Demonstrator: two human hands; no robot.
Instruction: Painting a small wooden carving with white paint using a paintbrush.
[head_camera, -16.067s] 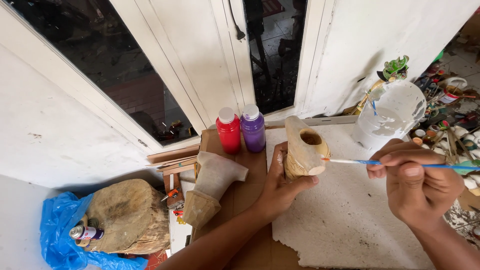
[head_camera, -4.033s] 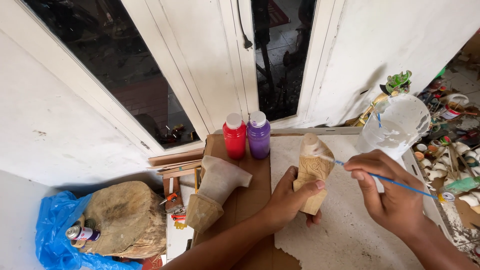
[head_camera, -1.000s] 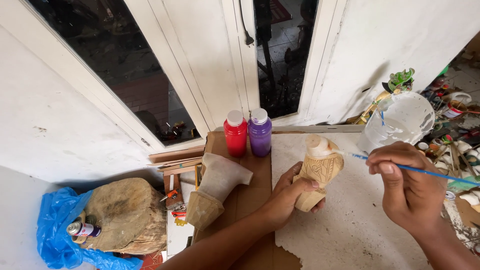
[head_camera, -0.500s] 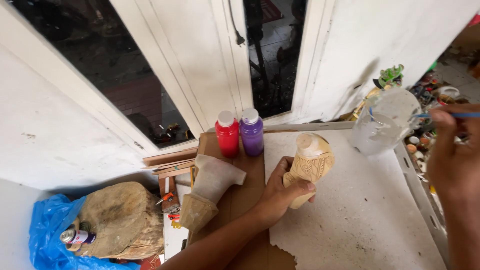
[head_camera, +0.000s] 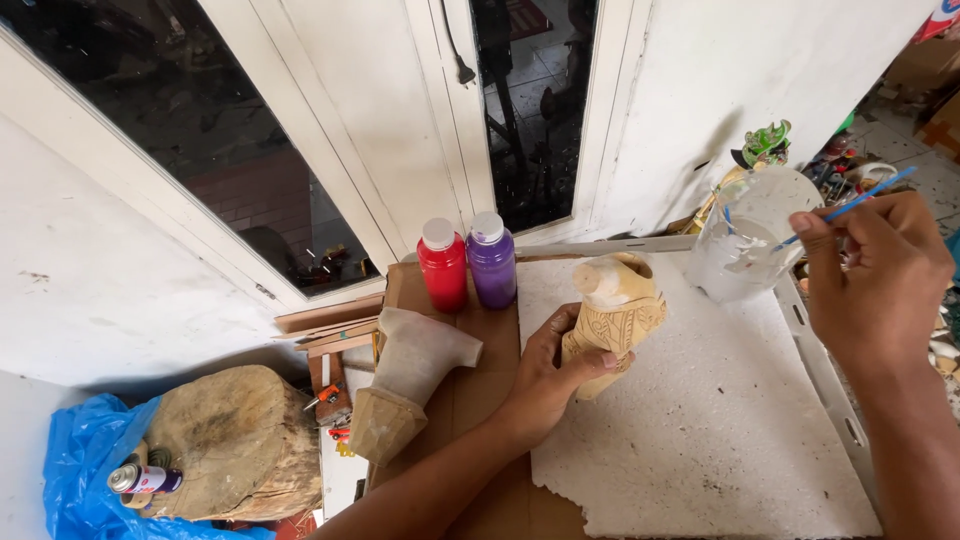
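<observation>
The left hand grips the upright carved wooden figure, its white top tilted far-left, while the right hand pinches a blue paintbrush slanting left-down into the clear cup.

Carved wooden figure tilted, white-topped; thin blue brush raised

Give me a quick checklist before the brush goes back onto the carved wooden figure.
1. Left hand grips carved wooden figure: ok.
2. Right hand pinches blue paintbrush: ok.
3. Brush tip inside clear plastic cup: ok.
4. Paint loaded on the bristles: cannot tell.
5. Red bottle and purple bottle capped, upright: ok.
6. White foam board lies under the figure: ok.
</observation>
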